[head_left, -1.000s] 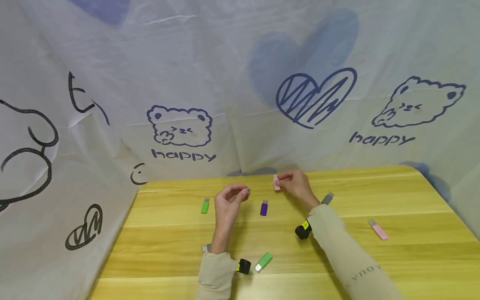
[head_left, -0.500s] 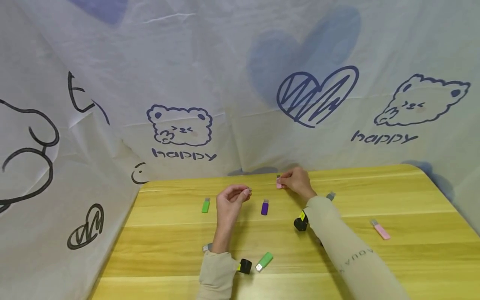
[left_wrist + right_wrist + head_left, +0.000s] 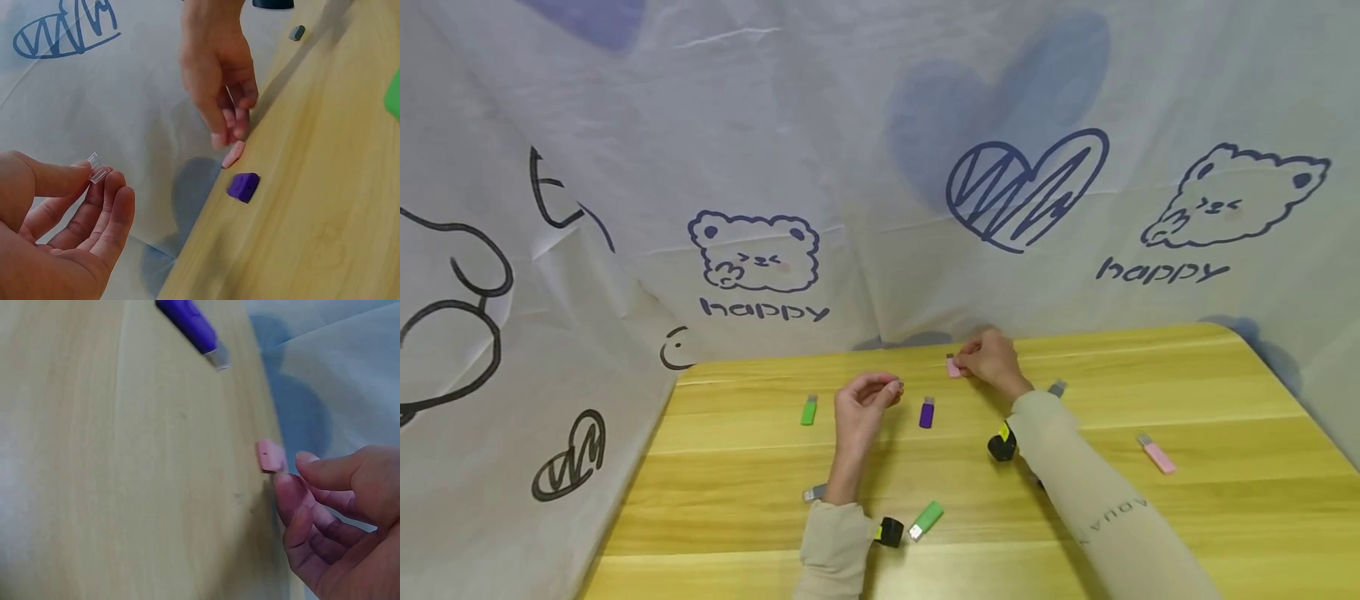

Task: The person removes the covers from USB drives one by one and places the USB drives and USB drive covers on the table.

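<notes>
On the table (image 3: pixel 1262 533), a near green USB stick (image 3: pixel 928 518) is being noted closest, just beside a black wrist camera (image 3: pixel 891 532). A near grey USB stick (image 3: pixel 815 493) is being partly hidden by the left arm (image 3: pixel 842 479). Farther right, an outer pink USB stick (image 3: pixel 1157 455) is being seen well apart from both hands. A small clear plastic piece (image 3: pixel 99 169) is being pinched by the left hand (image 3: pixel 861 407), raised above the table. Beyond, a purple USB stick (image 3: pixel 927 413) and, leftward, a far green USB stick (image 3: pixel 808 411) are being observed lying flat. A far grey USB stick (image 3: pixel 1057 388) is being partly covered by the right sleeve (image 3: pixel 1097 500). A far pink USB stick (image 3: pixel 952 367) is being seen lying near the table's far edge, at the right hand's (image 3: pixel 992 360) fingertips; its thumb and forefinger are being held narrowly apart, and contact cannot be confirmed. Behind, a printed cloth (image 3: pixel 895 283) is being seen.
</notes>
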`<state>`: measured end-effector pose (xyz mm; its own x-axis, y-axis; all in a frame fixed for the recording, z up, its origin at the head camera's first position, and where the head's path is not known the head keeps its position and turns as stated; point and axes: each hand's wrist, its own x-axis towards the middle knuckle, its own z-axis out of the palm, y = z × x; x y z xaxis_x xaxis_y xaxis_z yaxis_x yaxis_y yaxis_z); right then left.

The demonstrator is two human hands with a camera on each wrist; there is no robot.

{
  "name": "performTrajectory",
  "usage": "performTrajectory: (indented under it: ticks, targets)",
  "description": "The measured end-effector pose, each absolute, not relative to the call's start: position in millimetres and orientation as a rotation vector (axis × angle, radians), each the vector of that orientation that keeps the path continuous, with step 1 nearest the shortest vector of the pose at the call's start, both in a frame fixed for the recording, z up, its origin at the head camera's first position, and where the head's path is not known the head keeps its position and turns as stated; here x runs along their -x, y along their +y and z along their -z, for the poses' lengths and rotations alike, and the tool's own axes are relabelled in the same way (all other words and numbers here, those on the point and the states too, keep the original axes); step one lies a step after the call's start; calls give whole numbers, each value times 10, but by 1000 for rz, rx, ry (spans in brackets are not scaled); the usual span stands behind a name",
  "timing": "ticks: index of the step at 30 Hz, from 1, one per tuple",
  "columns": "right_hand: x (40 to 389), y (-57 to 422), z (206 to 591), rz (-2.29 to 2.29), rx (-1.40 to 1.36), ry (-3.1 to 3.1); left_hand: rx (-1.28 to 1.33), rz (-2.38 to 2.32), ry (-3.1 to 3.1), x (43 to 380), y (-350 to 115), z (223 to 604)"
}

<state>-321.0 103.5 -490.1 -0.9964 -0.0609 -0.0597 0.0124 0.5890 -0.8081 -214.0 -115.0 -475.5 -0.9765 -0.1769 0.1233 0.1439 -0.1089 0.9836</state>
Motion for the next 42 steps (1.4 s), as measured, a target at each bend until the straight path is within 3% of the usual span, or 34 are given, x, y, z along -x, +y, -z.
performTrajectory:
  ticks: [11,23,30,42]
  targets:
    - [2750,1323,4682,1765,107,2741,56,2162,-2015,2271,-1040,4812]
    - [2149,1716,4529,1679,42,2929,126,2086,-2240,2458,-974,4880]
    - [2105,1895,4606,1559,-14,3005,88,1843,-2510,2683,-987,4896]
    - [2121,2163,4743,1280,-90,3035,251,1422,-2763,3061,-864,4905]
